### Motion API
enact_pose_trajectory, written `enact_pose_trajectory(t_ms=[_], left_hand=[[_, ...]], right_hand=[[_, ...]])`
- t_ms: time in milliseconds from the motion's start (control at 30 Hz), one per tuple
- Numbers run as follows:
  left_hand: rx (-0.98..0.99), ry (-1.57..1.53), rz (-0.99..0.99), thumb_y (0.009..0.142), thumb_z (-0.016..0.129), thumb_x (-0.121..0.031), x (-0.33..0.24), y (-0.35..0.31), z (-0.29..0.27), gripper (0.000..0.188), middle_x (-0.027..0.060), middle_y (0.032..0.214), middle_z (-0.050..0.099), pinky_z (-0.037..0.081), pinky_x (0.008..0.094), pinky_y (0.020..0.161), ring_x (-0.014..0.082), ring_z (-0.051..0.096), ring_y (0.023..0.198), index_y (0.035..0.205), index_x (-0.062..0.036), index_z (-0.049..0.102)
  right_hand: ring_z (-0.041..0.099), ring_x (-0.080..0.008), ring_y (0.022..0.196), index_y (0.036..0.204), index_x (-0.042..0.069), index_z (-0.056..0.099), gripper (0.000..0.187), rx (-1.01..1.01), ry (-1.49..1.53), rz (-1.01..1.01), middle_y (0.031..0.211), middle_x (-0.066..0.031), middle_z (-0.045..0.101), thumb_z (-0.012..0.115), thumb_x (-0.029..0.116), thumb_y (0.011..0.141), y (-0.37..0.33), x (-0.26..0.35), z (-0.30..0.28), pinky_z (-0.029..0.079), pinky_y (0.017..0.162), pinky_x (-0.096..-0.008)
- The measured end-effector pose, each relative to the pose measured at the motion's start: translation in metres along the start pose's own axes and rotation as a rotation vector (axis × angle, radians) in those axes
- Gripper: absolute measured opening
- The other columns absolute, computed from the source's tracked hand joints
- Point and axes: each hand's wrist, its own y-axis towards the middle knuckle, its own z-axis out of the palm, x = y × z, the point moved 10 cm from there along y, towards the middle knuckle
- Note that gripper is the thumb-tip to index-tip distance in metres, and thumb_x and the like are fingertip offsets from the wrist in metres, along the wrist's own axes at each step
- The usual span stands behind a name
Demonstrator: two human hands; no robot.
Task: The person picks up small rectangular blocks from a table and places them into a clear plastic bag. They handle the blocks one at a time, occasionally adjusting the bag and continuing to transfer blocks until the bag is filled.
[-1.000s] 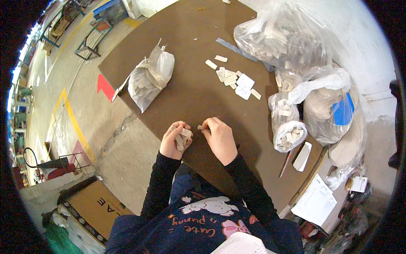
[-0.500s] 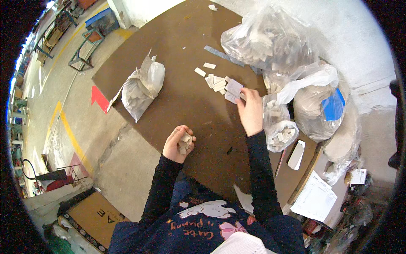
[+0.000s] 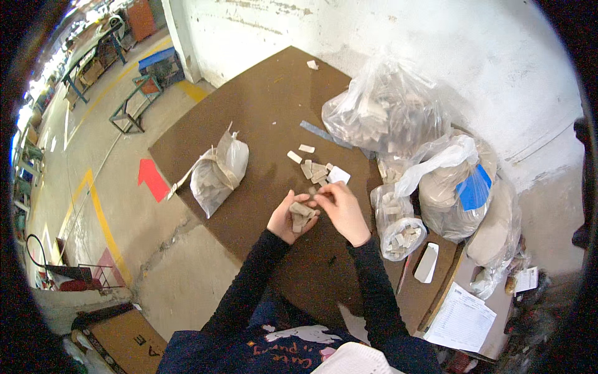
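Note:
My left hand (image 3: 290, 219) is cupped around several small flat beige-grey pieces (image 3: 301, 215), palm up over the brown table. Close to its fingertips, my right hand (image 3: 342, 214) pinches a small greyish piece (image 3: 313, 192), blurred by motion. Just beyond both hands lies a loose pile of similar flat, oblong pieces (image 3: 316, 170). A whiter, squarish piece (image 3: 338, 175) rests at the pile's right edge. Two pale strips, one (image 3: 294, 156) left of the pile and another (image 3: 306, 148) behind it, lie apart from the rest.
A tied whitish bag (image 3: 218, 174) stands at the table's (image 3: 261, 93) left edge. Large clear bags (image 3: 386, 112) of pieces crowd the right side, with a small open bag (image 3: 403, 239) nearer. A grey strip (image 3: 324, 133) lies behind the pile; a paper sheet (image 3: 460, 316) is at lower right.
My right hand has left the squarish pieces at the pile and come to my left hand's fingertips. The left hand has moved right and farther forward, keeping its pieces. The view has tilted up.

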Motion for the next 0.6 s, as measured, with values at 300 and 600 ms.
enact_pose_trajectory(t_ms=[300,600], left_hand=[[-0.091,0.004,0.254,0.096,0.057,-0.021,-0.089,0.090,-0.021,0.014,0.0072,0.088,0.064,0.057,0.0310,0.062,0.0221,0.066,0.074,0.097,-0.0070,0.057],[0.043,-0.035,0.166,0.101,0.052,-0.035,-0.093,0.090,-0.011,0.028,0.0063,0.090,0.065,0.056,0.0287,0.062,0.0208,0.066,0.080,0.090,-0.0103,0.060]], right_hand=[[0.057,-0.0356,0.095,0.088,0.005,0.068,0.026,-0.073,-0.333,-0.069,0.091,-0.0140,0.060,0.079,0.023,0.073,0.076,-0.047,0.043,0.046,0.086,-0.0448],[0.061,-0.0185,0.077,0.090,0.002,0.071,0.017,-0.011,0.208,-0.068,0.088,-0.0089,0.064,0.076,0.014,0.080,0.089,-0.010,0.024,0.047,0.068,-0.0304]])
